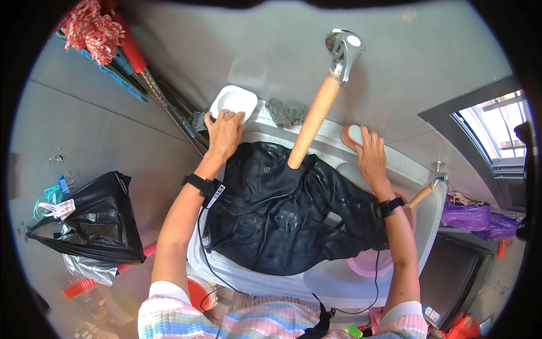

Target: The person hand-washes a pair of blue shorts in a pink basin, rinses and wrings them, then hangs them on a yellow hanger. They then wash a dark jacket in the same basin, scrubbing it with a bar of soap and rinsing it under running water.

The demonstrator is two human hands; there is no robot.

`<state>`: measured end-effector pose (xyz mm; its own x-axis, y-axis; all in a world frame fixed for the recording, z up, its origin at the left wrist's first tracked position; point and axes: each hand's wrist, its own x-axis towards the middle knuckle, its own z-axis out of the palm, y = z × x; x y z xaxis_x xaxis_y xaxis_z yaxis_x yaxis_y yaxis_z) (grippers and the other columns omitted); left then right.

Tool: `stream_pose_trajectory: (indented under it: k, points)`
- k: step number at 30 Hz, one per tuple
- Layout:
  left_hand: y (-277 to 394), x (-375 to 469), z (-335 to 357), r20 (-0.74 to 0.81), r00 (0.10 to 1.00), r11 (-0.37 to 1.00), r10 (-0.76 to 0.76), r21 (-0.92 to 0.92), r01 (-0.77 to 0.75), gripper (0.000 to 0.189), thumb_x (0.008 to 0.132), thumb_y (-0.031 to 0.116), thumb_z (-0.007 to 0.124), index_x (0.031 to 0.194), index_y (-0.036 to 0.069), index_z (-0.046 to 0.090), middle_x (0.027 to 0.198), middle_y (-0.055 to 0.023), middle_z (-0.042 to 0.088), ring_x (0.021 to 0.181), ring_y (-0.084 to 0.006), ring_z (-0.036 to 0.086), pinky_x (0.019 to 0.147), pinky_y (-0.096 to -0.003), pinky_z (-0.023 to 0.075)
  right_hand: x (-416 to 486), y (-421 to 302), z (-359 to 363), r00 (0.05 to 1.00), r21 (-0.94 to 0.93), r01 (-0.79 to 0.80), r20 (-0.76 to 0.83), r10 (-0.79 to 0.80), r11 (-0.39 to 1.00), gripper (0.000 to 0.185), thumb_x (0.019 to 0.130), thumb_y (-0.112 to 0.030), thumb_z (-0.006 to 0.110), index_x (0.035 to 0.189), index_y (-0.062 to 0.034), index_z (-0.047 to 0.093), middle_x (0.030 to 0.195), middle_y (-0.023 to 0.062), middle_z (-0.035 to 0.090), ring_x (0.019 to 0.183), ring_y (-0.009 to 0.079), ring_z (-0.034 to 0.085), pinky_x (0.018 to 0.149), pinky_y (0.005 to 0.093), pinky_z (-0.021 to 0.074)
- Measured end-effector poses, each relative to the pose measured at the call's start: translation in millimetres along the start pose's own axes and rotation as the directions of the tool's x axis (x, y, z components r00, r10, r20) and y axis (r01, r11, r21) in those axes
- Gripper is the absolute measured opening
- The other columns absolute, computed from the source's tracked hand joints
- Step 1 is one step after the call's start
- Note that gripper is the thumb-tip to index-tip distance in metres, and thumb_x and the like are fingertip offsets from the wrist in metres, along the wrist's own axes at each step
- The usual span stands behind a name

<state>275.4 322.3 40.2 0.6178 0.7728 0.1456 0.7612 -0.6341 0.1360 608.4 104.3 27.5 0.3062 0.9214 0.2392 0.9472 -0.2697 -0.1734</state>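
A wet black garment (271, 212) lies spread over the light grey laundry sink (338, 290). At the sink's back left corner, my left hand (225, 131) has its fingertips on the near rim of a white dish (233, 101); whether they grip it is hard to see. My right hand (372, 159) is at the back ledge on the right, its fingers on a scrub brush (353, 136) with a pale top and brown edge. A dark scouring pad (286, 113) sits on the ledge between the hands. Above the garment hangs a tap's tan tube (315, 120).
A pink basin (371, 263) is partly under the garment. A second, smaller tap (440, 177) is at the right. Mops (93, 31) lean at the back left, and a black plastic bag (101, 216) hangs on the left wall. A red bucket (201, 292) stands below the sink.
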Motion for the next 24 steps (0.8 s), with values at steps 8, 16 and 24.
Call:
stream_pose_trajectory:
  k: [8, 16, 24]
  points:
    - [-1.2, 3.5, -7.5, 0.051, 0.998, 0.998, -0.049, 0.038, 0.047, 0.043, 0.088, 0.031, 0.066, 0.125, 0.011, 0.06, 0.124, -0.0124, 0.058, 0.12, -0.0296, 0.052, 0.104, -0.0709, 0.0195, 6.0, 10.2, 11.6, 1.0, 0.005, -0.014, 0.015, 0.014, 1.0, 0.057, 0.079, -0.014, 0.058, 0.134, -0.0099, 0.045, 0.112, 0.0142, 0.052, 0.1, 0.0359, 0.049, 0.08, 0.0484, 0.0429]
    - [87.0, -135.5, -31.1, -0.028, 0.995, 0.917, 0.099, -0.386, -0.102, 0.048, 0.078, 0.02, 0.071, 0.12, 0.0, 0.057, 0.12, -0.0196, 0.059, 0.12, -0.0382, 0.05, 0.1, -0.0469, 0.0378, -62.2, -45.3, -15.7, 0.991, 0.489, -0.11, -0.012, 0.132, 0.865, 0.058, 0.077, -0.012, 0.052, 0.134, -0.0045, 0.043, 0.12, 0.0216, 0.054, 0.11, 0.042, 0.052, 0.093, 0.0479, 0.0421]
    - [170.0, -271.4, 29.1, 0.417, 0.899, 0.947, 0.135, -0.32, 0.007, 0.079, 0.083, 0.036, 0.068, 0.148, 0.006, 0.033, 0.158, -0.0136, 0.018, 0.146, -0.0346, 0.017, 0.113, -0.06, 0.0169, -164.5, -81.5, 52.0, 0.917, 0.75, -0.399, 0.34, 0.209, 0.527, 0.052, 0.079, -0.011, 0.047, 0.131, -0.0054, 0.047, 0.124, 0.0239, 0.055, 0.114, 0.0419, 0.055, 0.096, 0.0431, 0.0438]
